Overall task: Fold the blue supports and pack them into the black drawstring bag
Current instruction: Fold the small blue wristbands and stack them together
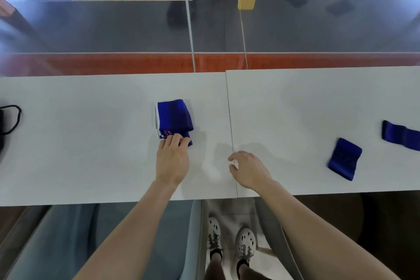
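Two bare forearms reach in from the near side, above a pair of pale shoes (246, 243) on the floor under the white table (79, 166).

Far off to the left of the left fingers, at the table's left end, lies the black bag (5, 120), its cord looped loose on the top. Between it and the fingers the top is bare.

Her left hand (172, 162) lies palm down. Its fingers (173, 140) are close together and bent, their tips on the near edge of the folded support (173, 117). I cannot tell whether they nip the cloth or only press it. That blue support lies flat just beyond the fingertips, white trim along its left edge, and it sits well in from both the far and near table edges.

Right of those fingers a seam (230, 120) runs between the two tabletops. The right hand (248, 169) hangs over it near the front edge, fingers loosely curled and a little apart, holding nothing, well apart from the folded support.

Out to the right of the right fingers, across bare top, a second support (345, 158) lies tilted. Beyond it a third support (401, 135) lies at the right end, partly out of view.
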